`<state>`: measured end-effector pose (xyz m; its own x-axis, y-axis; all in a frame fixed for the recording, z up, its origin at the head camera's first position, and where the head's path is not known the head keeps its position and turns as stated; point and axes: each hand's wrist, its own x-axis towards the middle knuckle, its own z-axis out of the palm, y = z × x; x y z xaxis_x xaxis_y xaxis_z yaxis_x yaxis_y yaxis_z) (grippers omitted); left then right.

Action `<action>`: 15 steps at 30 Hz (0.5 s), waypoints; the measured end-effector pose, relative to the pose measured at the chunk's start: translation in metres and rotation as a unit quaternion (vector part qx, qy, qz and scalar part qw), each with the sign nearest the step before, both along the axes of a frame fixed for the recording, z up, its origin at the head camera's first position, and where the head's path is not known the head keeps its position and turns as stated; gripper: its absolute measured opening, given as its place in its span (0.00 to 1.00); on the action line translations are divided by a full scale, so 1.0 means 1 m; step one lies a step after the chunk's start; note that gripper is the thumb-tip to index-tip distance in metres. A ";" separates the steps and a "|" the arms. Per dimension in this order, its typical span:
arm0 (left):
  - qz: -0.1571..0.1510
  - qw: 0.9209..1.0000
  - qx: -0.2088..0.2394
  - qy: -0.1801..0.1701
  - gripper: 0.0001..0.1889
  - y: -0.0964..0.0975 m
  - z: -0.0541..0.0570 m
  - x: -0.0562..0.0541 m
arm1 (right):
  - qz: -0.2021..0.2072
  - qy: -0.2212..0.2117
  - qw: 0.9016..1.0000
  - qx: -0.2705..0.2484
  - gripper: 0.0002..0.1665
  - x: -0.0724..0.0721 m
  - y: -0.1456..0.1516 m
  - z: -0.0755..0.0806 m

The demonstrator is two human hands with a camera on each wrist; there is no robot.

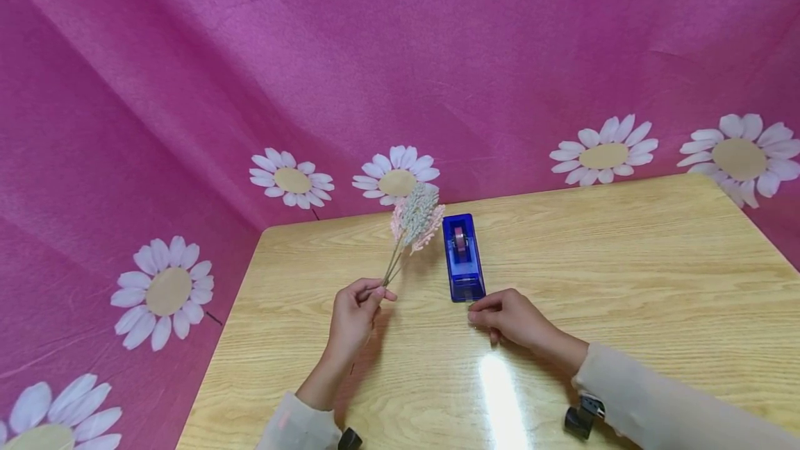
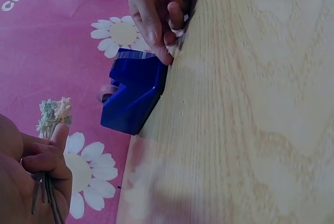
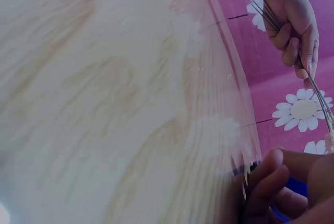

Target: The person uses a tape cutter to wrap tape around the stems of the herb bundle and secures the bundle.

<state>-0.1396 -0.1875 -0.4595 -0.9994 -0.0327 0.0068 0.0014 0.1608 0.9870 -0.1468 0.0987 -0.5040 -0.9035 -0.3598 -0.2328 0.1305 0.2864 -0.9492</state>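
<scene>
My left hand (image 1: 353, 314) pinches a small bunch of flower stems (image 1: 392, 264) above the table. Their fluffy heads (image 1: 420, 217), grey-green and pink, point up and away, and the stem ends run back through the palm. At the front end of a blue tape dispenser (image 1: 464, 259), my right hand (image 1: 509, 314) brings thumb and fingertips together on the end of the clear tape (image 2: 136, 55). The strip is thin and hard to make out between the fingertips. Inside the dispenser sits a pinkish tape roll (image 1: 460, 239). In the right wrist view, my fingers mostly cover the dispenser (image 3: 295, 186).
A light wood-grain table (image 1: 594, 255) carries the dispenser near its back edge. Behind and to the left hangs a magenta cloth (image 1: 400, 54) printed with white daisies. Black wrist cameras sit at both cuffs, and a bright reflection lies on the tabletop near the front.
</scene>
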 end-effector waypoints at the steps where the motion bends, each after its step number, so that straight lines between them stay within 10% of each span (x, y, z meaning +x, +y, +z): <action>1: -0.002 1.000 0.000 0.000 0.10 0.000 0.000 0.000 | -0.001 -0.003 1.000 0.001 0.15 -0.001 -0.001 -0.001; 15: -0.008 1.000 0.014 -0.011 0.09 0.002 0.013 0.007 | -0.025 -0.049 0.997 -0.047 0.12 0.004 -0.002 0.010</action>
